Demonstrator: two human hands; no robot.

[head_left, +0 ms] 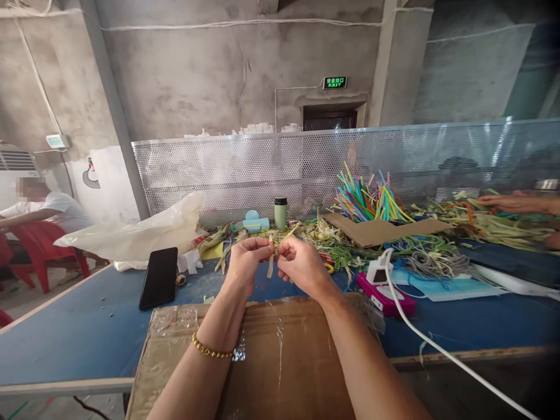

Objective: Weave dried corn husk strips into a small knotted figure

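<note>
My left hand (245, 262) is closed, thumb and fingertips pinching a narrow pale strip (270, 268) that looks like dried husk; its loose end hangs down between my hands. Close beside it, my right hand (304, 265) is also closed in a pinch, and a yellowish strip end (288, 235) sticks up at its fingertips. The fingers hide where the strips meet. Both hands are raised above the far edge of a brown cardboard box (280, 373). Behind them lies a heap of pale husk scraps (326, 229).
On the blue table (100, 326) are a black phone (158, 278), plastic bag (131, 236), green bottle (280, 214) and magenta power strip (394, 300) with a white cable. Colourful fuzzy stems (367, 198) stand behind a cardboard sheet (371, 232). Another person's hand (503, 201) is at right.
</note>
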